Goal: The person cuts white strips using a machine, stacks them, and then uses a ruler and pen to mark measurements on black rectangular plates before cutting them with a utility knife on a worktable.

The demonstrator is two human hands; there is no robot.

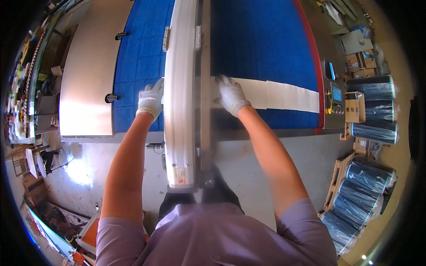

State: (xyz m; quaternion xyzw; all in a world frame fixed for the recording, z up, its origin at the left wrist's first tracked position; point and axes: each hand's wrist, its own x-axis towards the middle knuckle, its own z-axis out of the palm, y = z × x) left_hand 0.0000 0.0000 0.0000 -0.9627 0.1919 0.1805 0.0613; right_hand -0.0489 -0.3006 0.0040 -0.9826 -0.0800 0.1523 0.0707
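Both my hands wear white knitted gloves. My left hand (151,96) rests on the blue, grid-marked bed (141,57) just left of the white beam (180,97) that crosses it. Its fingers are apart and reach toward a small pale edge beside the beam. On the beam's other side, my right hand (231,94) lies at the left end of a row of overlapping white sheets (279,94), fingers slightly bent and spread. Whether either hand grips a sheet is not visible. The beam hides the stretch between my hands.
A bare metal side table (88,80) adjoins the bed on the left, with black clamps (111,98) along the seam. At right stand a control panel (336,94) and a red edge strip (310,40). Wrapped dark rolls (364,190) sit on pallets. The beam's end juts toward my body.
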